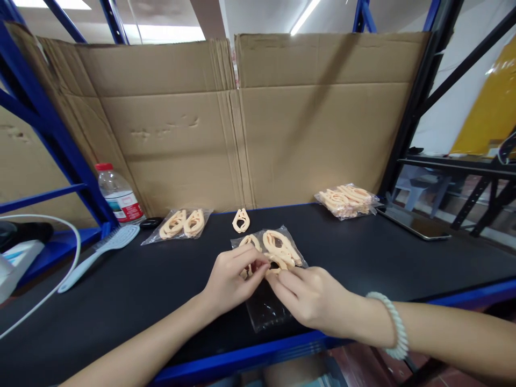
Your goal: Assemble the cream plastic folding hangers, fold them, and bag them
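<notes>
In front of me a clear plastic bag (264, 314) lies on the black table, with several beige drop-shaped plastic clips (278, 242) in or on its far half. My right hand (310, 293) pinches the near edge of one beige clip (277, 262) over the bag. Close against it, my left hand (236, 271) has thumb and fingers pressed together; whether they grip the clip or the bag's film is hidden. The fingertips of both hands meet. Just beyond the bag lies a single loose clip (241, 221).
A bag of clips (183, 224) lies back left, and a pile of bagged clips (346, 200) back right beside a phone or tablet (415, 223). At left are a bottle (119, 196), a hairbrush (100, 252) and a white cable (76, 250). Cardboard (314, 123) walls the back.
</notes>
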The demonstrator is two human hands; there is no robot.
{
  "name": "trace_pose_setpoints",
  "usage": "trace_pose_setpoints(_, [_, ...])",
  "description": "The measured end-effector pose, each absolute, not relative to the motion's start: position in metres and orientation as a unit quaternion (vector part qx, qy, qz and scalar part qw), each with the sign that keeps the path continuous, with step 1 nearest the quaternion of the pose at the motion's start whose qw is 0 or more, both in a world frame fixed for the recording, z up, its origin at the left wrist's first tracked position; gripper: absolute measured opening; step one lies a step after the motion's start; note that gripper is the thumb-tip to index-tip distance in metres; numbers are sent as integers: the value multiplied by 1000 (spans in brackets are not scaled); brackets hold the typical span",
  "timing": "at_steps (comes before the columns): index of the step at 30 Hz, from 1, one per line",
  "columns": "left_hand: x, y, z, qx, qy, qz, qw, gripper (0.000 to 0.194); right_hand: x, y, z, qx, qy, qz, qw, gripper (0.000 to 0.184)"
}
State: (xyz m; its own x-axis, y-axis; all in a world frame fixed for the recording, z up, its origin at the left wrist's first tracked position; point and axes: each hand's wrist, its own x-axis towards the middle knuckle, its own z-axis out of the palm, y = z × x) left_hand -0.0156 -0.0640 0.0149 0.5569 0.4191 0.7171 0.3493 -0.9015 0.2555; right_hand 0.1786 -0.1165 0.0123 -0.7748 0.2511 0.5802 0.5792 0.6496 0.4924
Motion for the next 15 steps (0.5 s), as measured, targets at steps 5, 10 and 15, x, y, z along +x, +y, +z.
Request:
trace_pose_setpoints(5, [-17, -64, 15, 881, 221, 416, 48, 11, 164, -107, 3, -220, -859, -386, 255, 20])
trace_pose_setpoints(10, [-17, -64, 15, 881, 222, 416, 52, 11, 158, -103, -6, -202, -856, -408, 243, 18])
trace_pose_setpoints(15, [-18, -63, 16, 878, 218, 423, 51, 11, 154, -99, -12, -224, -862, -392, 232, 22])
